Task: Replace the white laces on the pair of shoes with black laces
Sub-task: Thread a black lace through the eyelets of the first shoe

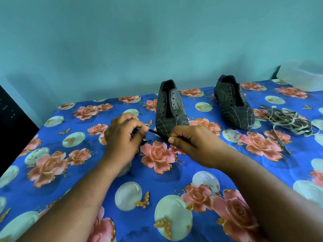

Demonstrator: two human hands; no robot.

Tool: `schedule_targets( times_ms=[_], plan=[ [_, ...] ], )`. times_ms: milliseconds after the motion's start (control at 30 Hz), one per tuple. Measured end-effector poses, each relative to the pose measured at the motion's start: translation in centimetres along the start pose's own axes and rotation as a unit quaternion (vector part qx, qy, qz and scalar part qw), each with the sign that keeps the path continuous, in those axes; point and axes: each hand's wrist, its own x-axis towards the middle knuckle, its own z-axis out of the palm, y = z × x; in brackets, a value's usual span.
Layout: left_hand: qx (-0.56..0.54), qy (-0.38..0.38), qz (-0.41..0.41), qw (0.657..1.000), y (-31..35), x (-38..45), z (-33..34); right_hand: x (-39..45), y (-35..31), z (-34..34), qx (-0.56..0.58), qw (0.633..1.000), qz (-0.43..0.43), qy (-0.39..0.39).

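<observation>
head view: both hands pinch a black lace (158,133) pulled tight between them, left hand (122,135) to right hand (190,139). the near shoe (170,110) sits just behind, toe touching the right hand, holes empty.

A tabletop (174,180) runs up to a teal wall, covered edge to edge by a bright blue cloth (87,172) printed with pink roses, pale globes and small gold butterflies. Two dark shoes stand on it with their toes toward the near side and their eyelets bare: the left shoe (170,110) near the middle, the right shoe (234,103) well apart to its right. Just beside the right shoe lies a loose tangle of pale laces (288,122), one end trailing toward the near edge. At the far right corner sits a white container (300,75), blurred.
</observation>
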Motion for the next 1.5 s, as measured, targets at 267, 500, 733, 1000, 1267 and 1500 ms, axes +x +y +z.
schedule_targets(
  times_ms=[267, 500, 733, 1000, 1267, 1500],
  plan=[
    [-0.018, 0.000, -0.150, 0.988, -2.8, 0.6, -0.2, -0.2, -0.1, -0.8, 0.089, 0.990, 0.074, 0.080],
    [-0.014, -0.061, 0.014, 0.998, 1.7, -0.9, 0.6, 0.4, 0.4, -2.2, 0.415, 0.853, 0.190, 0.252],
    [-0.053, -0.185, -0.076, 0.978, 3.5, -0.7, 1.3, 0.6, 3.5, -2.4, 0.492, 0.783, 0.250, 0.286],
    [-0.066, -0.189, -0.150, 0.968, 5.9, -0.5, 1.9, 0.5, 3.0, -1.0, 0.334, 0.897, 0.260, 0.126],
    [-0.204, -0.205, -0.210, 0.934, 8.7, -3.2, 0.1, 0.1, 1.7, -3.3, 0.253, 0.930, 0.252, 0.083],
    [-0.074, -0.194, -0.149, 0.967, 9.1, -6.6, -1.5, -0.9, 0.5, -5.3, 0.178, 0.955, 0.235, -0.032]
  ],
)
